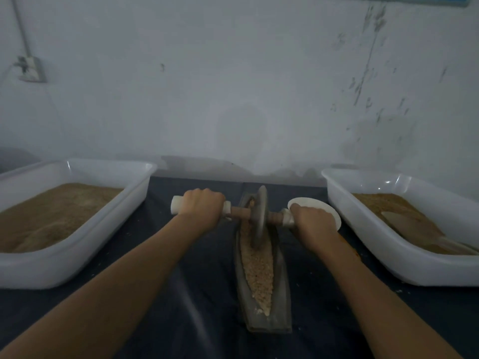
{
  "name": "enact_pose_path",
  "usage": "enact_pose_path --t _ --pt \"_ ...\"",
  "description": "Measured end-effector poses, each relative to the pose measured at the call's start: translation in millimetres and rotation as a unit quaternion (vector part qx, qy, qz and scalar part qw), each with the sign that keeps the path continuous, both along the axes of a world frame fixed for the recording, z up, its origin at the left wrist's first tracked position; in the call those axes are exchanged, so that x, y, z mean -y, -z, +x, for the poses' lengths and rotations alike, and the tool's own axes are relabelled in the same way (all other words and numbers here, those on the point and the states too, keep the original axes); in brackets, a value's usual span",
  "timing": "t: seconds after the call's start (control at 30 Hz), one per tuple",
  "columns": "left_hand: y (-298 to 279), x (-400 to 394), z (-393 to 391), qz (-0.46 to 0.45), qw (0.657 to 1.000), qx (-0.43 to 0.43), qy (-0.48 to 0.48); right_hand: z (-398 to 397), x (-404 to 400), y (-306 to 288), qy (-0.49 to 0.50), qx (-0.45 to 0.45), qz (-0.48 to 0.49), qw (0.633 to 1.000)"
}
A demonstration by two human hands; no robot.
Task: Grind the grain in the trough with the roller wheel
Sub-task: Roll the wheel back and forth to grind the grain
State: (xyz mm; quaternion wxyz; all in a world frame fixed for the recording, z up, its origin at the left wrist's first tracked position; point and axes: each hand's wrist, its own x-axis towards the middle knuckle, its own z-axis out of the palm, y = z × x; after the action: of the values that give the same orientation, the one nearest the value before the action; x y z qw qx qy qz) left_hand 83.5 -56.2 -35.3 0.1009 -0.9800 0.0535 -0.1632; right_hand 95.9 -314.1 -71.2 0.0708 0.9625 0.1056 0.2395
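1. Dark cloth covers the surface (197, 294) under your arms, and a scuffed pale wall (233, 86) rises behind it.
2. Your left hand (201, 207) has its fingers (204, 194) curled over the top of the white left handle (176, 204), gripping it.
3. Your right hand (315, 224) has its fingers (307, 209) wrapped round the white right handle (286, 218) in the same way, knuckles up.
4. Between your two fists runs a brown axle (239, 212), and the grey roller wheel (259, 216) stands upright on it, its lower edge down in the grain (259, 268).
5. That grain lies along the narrow grey trough (281, 301), which stretches from the wheel back toward you; the wheel sits in its far half.
6. Just behind your right fingers a small white dish (315, 204) shows; whether they touch it, you cannot tell.
7. Beyond your left fist sits a white tray (77, 255) of brown meal (51, 213).
8. Beyond your right fist sits a second white tray (388, 255) of meal, with a pale scoop (404, 224) lying in it.
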Motion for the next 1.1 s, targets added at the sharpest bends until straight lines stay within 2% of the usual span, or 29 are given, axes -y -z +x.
enact_pose_path --t 0.17,0.33,0.43,0.6,0.7,0.8,0.97,1.1 --pt "7.1 -3.4 -40.8 0.008 0.999 0.031 0.038 -50.9 7.0 4.1 -0.002 -0.004 -0.03 1.0" --pt "23.1 -18.8 -108.5 0.021 0.99 0.099 0.102 -118.8 16.1 -9.9 -0.092 0.065 -0.015 0.994" --pt "27.4 -21.6 -107.6 0.013 0.993 0.079 0.087 -116.4 14.6 -9.9 -0.093 0.071 -0.016 0.993" --pt "24.8 -16.4 -44.4 -0.031 0.998 0.034 0.038 -52.5 3.4 -2.8 -0.051 0.047 -0.059 0.996" --pt "20.9 -11.1 -4.7 -0.041 0.999 0.034 0.01 -12.3 -6.2 -13.3 0.001 -0.003 -0.036 0.999" --pt "21.2 -10.7 13.0 -0.048 0.998 0.035 -0.008 3.6 -13.6 -18.9 0.002 0.011 -0.043 0.999" --pt "28.3 -16.0 -26.7 -0.057 0.998 0.033 0.025 -36.8 -10.3 -18.5 -0.01 -0.008 -0.055 0.998" --pt "40.0 -28.5 -93.1 -0.058 0.986 0.096 0.119 -96.8 1.5 -15.0 -0.074 0.071 -0.054 0.993"
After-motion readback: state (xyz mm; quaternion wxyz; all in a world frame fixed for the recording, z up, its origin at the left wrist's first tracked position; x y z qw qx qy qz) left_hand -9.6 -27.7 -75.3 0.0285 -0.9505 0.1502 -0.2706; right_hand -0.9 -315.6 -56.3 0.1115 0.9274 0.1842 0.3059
